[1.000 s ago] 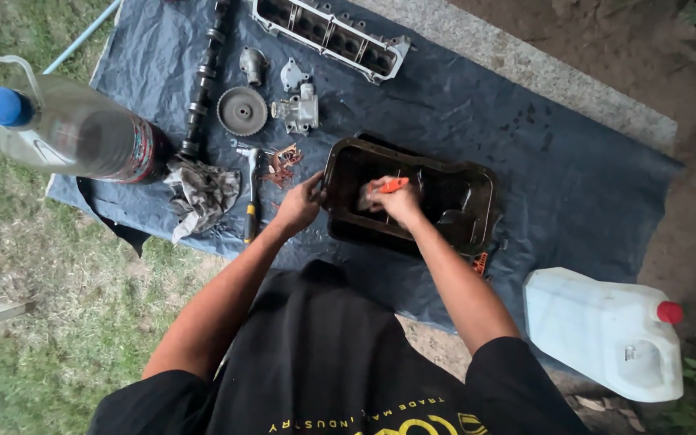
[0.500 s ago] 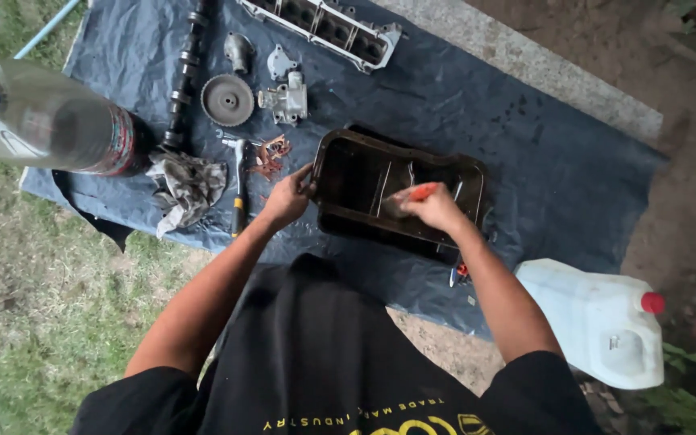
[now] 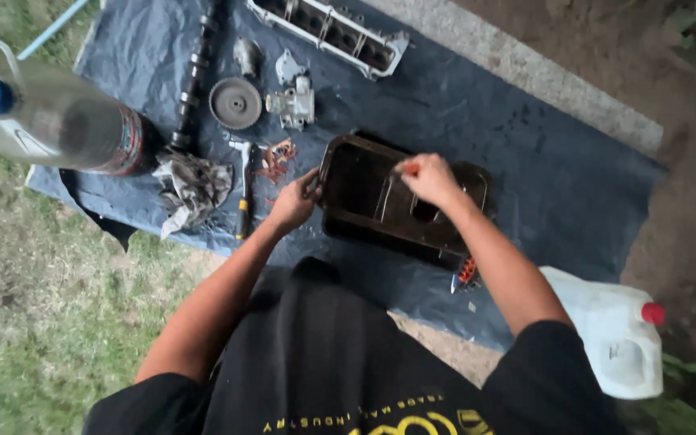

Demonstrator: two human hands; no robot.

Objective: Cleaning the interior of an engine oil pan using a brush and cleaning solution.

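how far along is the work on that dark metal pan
Done: engine parts lie spread on the blue tarp, a gear among them. In hand: the left hand grips the rim of the dark pan; the right hand holds an orange-handled tool inside it. Left: the pan looks grimy throughout.

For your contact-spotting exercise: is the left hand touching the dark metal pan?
Touching. The head view shows the left hand gripping the near-left rim of the dark metal pan, fingers curled over its edge.
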